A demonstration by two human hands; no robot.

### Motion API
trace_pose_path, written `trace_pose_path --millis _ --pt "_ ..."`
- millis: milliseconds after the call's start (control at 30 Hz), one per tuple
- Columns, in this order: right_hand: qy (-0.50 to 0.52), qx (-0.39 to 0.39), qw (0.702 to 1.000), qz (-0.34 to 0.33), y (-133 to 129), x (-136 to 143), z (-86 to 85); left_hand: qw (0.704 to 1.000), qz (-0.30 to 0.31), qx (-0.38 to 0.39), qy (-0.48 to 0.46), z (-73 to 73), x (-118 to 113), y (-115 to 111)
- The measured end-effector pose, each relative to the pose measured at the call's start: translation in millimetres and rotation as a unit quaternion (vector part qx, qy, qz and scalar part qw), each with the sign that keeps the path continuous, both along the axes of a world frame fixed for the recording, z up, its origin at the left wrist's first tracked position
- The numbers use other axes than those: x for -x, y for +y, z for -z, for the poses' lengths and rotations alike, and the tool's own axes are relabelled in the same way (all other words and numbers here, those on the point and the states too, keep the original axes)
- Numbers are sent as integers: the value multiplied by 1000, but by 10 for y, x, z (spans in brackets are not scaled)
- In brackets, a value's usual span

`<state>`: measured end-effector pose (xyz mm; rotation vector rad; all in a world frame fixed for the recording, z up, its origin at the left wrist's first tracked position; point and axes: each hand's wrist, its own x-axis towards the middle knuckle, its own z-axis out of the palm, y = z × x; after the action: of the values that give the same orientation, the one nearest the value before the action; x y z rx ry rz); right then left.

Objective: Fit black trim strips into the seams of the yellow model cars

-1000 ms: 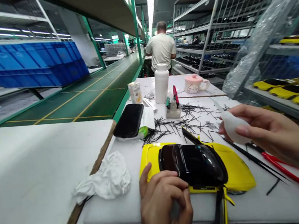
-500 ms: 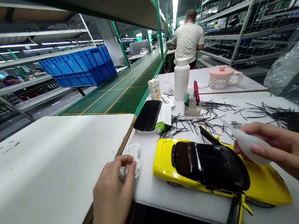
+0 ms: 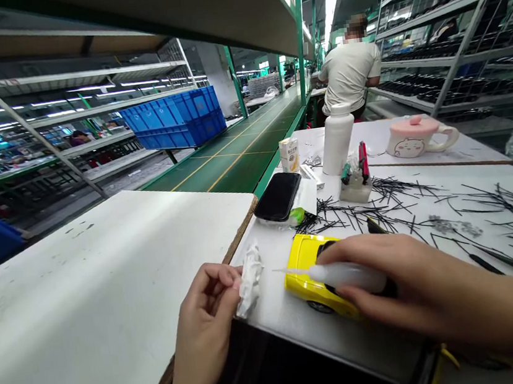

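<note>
- A long green conveyor belt is being bordered at the near end by a white left counter.
- Across a rough brown edge, most of the small items are being borne by the right counter.
- At the far right, rows of dark parts are being carried by a metal rack.
- Blue crates are being stacked beside the belt's left side.
- A person in a pale shirt is being seen from behind, beyond the right counter.
- The yellow model car is being supported by the right counter, its left end showing and its middle being hidden by the right hand.
- A translucent squeeze bottle is being clasped by the right grip, fingers above and thumb below; its thin nozzle is being pointed left over the car, near but apart from the tissue.
- The crumpled white tissue is being pinched between thumb and fingers by the left hand, its grip closed on one side of it.
- Farther back, a white flask is being flanked by a pink-lidded mug on the right and a small carton on the left.
- A black phone and a tool holder are being set nearer.
- Thin black strips are being strewn around the holder.
</note>
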<state>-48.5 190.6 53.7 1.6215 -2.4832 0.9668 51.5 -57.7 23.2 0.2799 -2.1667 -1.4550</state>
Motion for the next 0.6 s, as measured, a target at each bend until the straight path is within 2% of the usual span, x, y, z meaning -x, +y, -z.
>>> trace_pose_path --millis 100,267,467,600 --pt "2 10 1000 -9 -148 51 0 999 24 4 34 -24 -89 76" --pt "-19 21 999 -16 -168 31 62 990 50 107 71 -50 -151 167" --pt "-81 43 995 -25 -147 -26 73 982 -16 163 99 15 -98 191" --pt "-105 46 993 -27 -144 -8 72 959 45 248 126 11 -82 163"
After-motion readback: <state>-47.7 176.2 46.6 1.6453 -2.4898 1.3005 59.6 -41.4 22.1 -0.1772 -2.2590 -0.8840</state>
